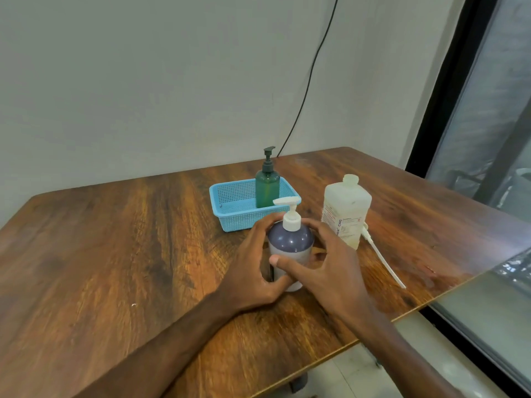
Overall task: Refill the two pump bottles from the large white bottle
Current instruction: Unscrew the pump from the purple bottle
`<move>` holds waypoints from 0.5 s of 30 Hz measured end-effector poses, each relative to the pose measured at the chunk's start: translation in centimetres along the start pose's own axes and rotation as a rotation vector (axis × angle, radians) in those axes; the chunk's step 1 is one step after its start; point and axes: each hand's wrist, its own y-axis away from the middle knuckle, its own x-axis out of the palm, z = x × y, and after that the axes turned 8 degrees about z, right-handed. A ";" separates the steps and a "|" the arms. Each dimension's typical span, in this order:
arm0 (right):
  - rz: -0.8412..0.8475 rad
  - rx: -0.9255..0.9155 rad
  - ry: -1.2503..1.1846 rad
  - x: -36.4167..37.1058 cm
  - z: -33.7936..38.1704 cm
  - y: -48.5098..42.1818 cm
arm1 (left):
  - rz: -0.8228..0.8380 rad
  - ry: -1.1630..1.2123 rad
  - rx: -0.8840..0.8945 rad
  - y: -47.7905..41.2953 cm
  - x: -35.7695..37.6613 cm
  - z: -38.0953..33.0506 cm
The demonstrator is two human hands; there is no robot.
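Note:
A purple pump bottle [290,242] with a white pump head stands upright on the wooden table [115,254], near its front. My left hand [253,268] wraps the bottle's left side. My right hand [330,262] curls around its right side, thumb across the front. A green pump bottle [267,188] stands upright inside a blue basket [230,205] behind. The large white bottle [346,211], uncapped and labelled, stands to the right. A white pump tube [382,257] lies on the table beside it.
A black cable [310,79] runs down the wall behind the table. A dark-framed window [474,139] is on the right. The table's right edge runs diagonally close to the white bottle and the pump tube.

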 end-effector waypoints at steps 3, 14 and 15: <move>0.010 -0.006 -0.035 -0.2 0.5 -0.1 | -0.022 0.000 -0.034 0.0 0.0 -0.1; -0.161 -0.098 -0.014 0.2 2.4 -4.0 | -0.017 0.053 -0.067 -0.6 -0.4 -0.2; -0.149 -0.114 -0.010 0.0 2.3 -4.0 | -0.013 0.062 -0.077 -0.5 -0.4 -0.3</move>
